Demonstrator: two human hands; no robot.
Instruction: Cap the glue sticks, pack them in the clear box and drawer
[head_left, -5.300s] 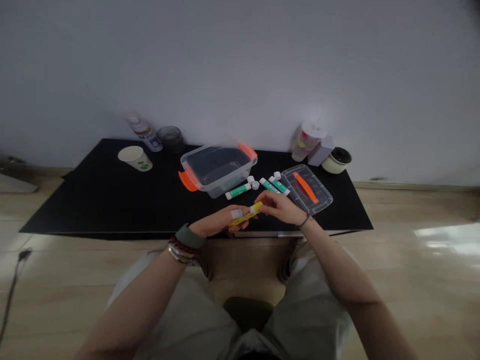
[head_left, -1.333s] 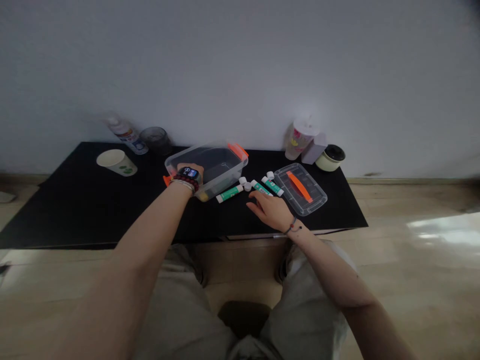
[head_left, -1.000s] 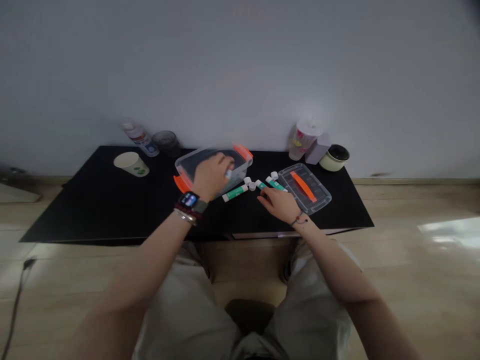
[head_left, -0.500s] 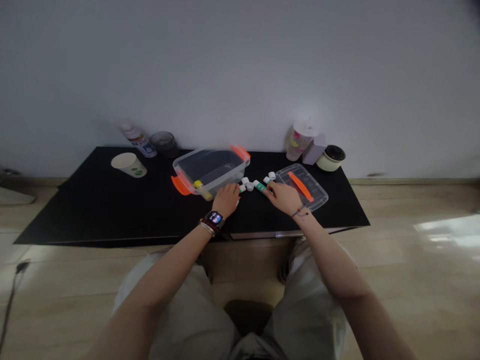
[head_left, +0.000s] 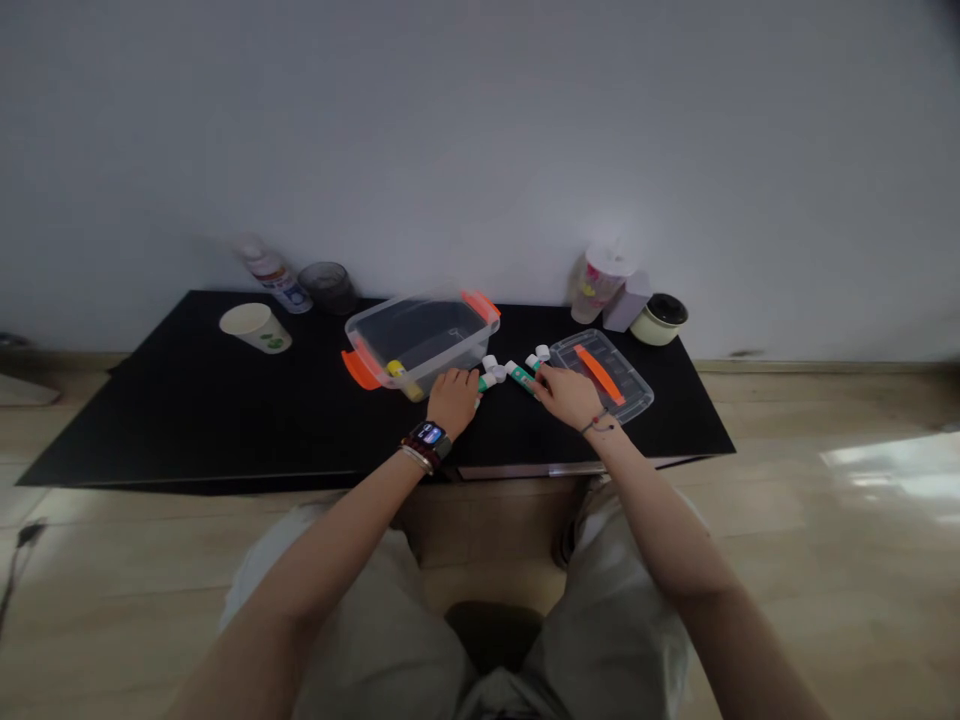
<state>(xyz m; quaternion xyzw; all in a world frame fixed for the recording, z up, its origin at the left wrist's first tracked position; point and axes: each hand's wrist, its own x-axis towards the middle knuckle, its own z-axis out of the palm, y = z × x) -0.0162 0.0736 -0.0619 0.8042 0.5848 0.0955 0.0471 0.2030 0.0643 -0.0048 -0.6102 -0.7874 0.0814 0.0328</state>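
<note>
My left hand [head_left: 454, 400] rests on the black table top, its curled fingers closing over the end of a green-and-white glue stick [head_left: 489, 381]. My right hand [head_left: 566, 395] has its fingers on a second green-and-white glue stick [head_left: 523, 379], which lies tilted under the fingertips. Several small white caps [head_left: 541, 353] sit between and above the hands. A yellow glue stick [head_left: 397, 369] lies inside the see-through plastic box [head_left: 420, 345] with orange clips, close to my left hand. The box's clear lid [head_left: 600, 375], with its orange handle, lies just beyond my right hand.
The black table top [head_left: 187, 420] stands against a white wall. A paper cup [head_left: 255, 327], a spray bottle [head_left: 276, 280] and a dark glass [head_left: 327, 287] stand at the back left. A lidded plastic cup [head_left: 600, 282], a small box and a cream pot [head_left: 658, 320] stand at the back right.
The yellow glue stick now lies in the box. My left hand has come out of the box to the green stick near the caps. The green sticks have shifted toward each other.
</note>
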